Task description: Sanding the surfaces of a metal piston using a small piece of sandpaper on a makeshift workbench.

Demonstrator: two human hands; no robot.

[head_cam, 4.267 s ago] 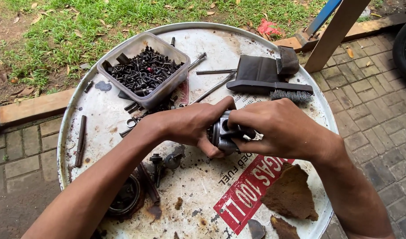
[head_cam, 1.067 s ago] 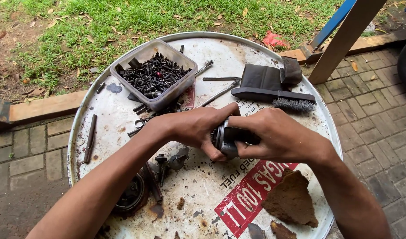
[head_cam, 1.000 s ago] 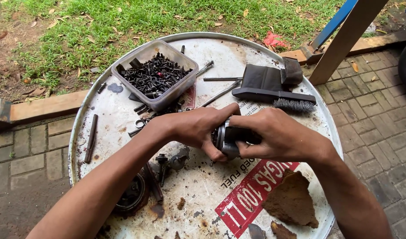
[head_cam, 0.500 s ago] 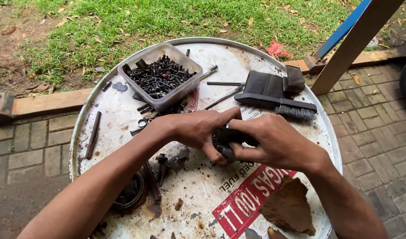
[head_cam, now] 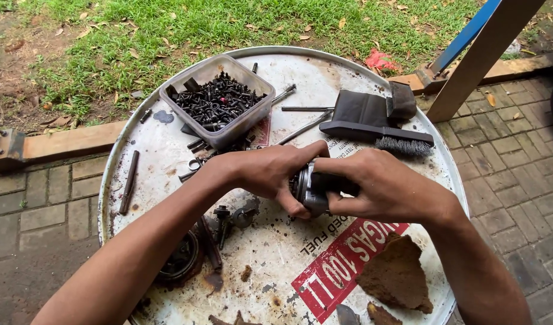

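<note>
Near the bottom of the frame, two brown shards [head_cam: 398, 274] and a smaller scrap lie on the drum lid [head_cam: 349, 78], right of a red label. At lower left sits one dark ring-shaped part [head_cam: 180, 265], with a bolt [head_cam: 221, 215] and a few loose bits just beside it.

At the centre, both hands meet over the lid. The left hand [head_cam: 270, 174] wraps the near end of a small metal cylinder [head_cam: 309, 189], thumb on top and fingers curled under. The right hand [head_cam: 382, 186] closes round its other end, hiding most of it. Both grips are tight on the one part, which is held just above the lid, not resting on it. Judging by this, the part is mid-handling: it is neither set down nor visibly taken apart, and whether anything has been fitted or removed I cannot tell, since the fingers cover the joint.

Further up, right of centre, lies one wire brush [head_cam: 379, 135] with a dark cloth [head_cam: 373, 105] behind it. Two thin rods [head_cam: 306, 109] lie between the brush and one clear tub [head_cam: 252, 120] at upper left, filled with black screws, too many to count. One more rod [head_cam: 129, 182] lies at the left edge of the lid.

Beyond the lid are grass, a wooden plank at left, and a slanting post at upper right.
</note>
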